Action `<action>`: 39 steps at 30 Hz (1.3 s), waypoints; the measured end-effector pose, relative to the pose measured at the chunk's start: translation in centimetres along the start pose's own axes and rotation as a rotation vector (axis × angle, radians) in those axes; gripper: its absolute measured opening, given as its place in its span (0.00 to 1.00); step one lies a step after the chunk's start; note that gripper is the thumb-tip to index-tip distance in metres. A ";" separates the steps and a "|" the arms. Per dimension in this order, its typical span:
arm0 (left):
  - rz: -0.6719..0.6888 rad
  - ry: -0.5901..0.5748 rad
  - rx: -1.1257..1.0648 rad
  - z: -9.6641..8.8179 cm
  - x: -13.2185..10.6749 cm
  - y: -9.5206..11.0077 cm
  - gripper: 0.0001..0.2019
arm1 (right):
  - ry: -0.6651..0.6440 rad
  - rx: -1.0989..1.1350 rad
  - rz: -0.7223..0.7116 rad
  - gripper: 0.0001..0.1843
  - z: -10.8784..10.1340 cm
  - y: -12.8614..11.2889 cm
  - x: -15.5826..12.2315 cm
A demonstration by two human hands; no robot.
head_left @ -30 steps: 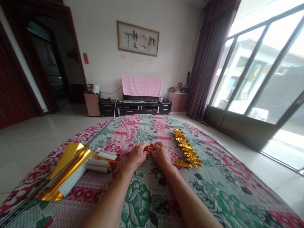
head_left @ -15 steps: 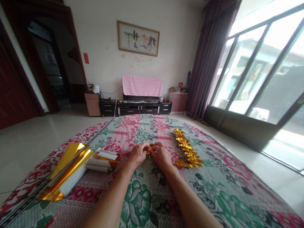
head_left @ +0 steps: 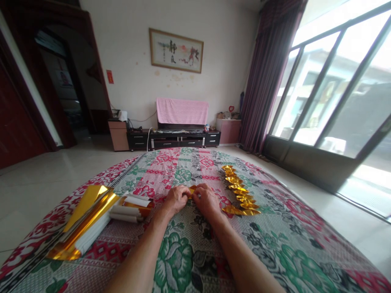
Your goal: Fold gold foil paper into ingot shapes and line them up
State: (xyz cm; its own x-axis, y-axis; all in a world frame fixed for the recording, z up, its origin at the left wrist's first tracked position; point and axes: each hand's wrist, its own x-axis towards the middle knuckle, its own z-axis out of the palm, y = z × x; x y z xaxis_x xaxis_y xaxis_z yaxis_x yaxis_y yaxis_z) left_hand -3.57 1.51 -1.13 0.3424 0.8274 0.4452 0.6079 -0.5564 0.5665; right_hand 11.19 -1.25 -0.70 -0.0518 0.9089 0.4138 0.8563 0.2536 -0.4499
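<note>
Between my fingertips, over the middle of the patterned cloth, is a small piece of gold foil paper [head_left: 192, 189], mostly covered by the fingers. My left hand [head_left: 178, 198] pinches its left end, and my right hand [head_left: 207, 199] pinches the right end. To the right of my right hand, folded gold paper ingots [head_left: 238, 188] lie in a line running away from me. On the left lies a pile of gold paper sheets [head_left: 87, 221], some curled with white undersides showing. Beside it, nearer my left hand, are rolled white-backed sheets [head_left: 130, 209].
A floral cloth [head_left: 174, 260] covers the round-edged surface under my hands. Farther off stand a low black TV cabinet [head_left: 177, 140] and a screen draped with a pink towel [head_left: 182, 110]. A purple curtain [head_left: 259, 81] and tall windows are on the right.
Both hands stay nearly in place, still pinching the gold paper, with slightly more of it showing between the fingers. The view has shifted slightly; the ingots and sheets lie as before.
</note>
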 end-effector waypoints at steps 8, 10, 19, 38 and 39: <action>0.107 -0.092 0.083 -0.4 -0.1 -0.5 0.18 | 0.002 0.034 0.010 0.08 -0.2 -0.2 0.0; 0.129 -0.122 0.114 -0.7 -0.3 -0.5 0.19 | 0.004 0.044 0.012 0.07 -0.1 -0.2 0.0; 0.142 -0.156 0.144 -1.1 -0.8 -0.4 0.22 | 0.016 0.073 0.024 0.06 0.1 0.0 0.0; 0.109 -0.137 0.166 -0.8 -0.9 -0.4 0.21 | 0.115 0.042 0.043 0.14 0.2 0.4 0.0; 0.113 -0.128 0.162 -0.8 -0.9 -0.4 0.20 | 0.134 0.047 0.052 0.15 0.1 0.3 -0.1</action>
State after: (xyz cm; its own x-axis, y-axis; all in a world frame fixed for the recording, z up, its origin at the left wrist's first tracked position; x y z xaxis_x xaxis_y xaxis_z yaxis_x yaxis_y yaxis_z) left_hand -4.62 0.95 -1.18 0.4964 0.7693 0.4022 0.6643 -0.6349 0.3945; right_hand 11.41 -1.16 -0.99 0.0636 0.8698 0.4894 0.8308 0.2256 -0.5088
